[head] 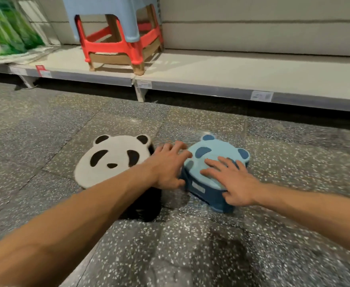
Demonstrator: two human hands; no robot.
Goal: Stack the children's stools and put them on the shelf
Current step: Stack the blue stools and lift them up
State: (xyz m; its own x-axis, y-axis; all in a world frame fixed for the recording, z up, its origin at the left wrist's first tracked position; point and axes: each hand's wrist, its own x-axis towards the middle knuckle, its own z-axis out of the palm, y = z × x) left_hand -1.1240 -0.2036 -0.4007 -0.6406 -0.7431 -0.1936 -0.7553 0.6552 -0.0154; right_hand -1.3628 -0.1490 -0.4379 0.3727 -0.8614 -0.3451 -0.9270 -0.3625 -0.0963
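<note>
Two panda-shaped children's stools stand side by side on the speckled floor. The white-and-black stool (112, 156) is on the left, the light-blue stool (211, 154) with a dark-blue base on the right. My left hand (167, 164) reaches across the white stool and touches the blue stool's left edge, fingers spread. My right hand (232, 179) lies on the blue seat's right front part, fingers spread, thumb down the side. The blue stool rests on the floor. Behind them runs the low beige shelf (211, 73).
A stack of tall plastic stools (118, 34), blue over red over tan, stands on the shelf at the back left. Green-and-white packages (10, 27) lie on the shelf's far left. Price tags (261, 95) line the shelf's front edge.
</note>
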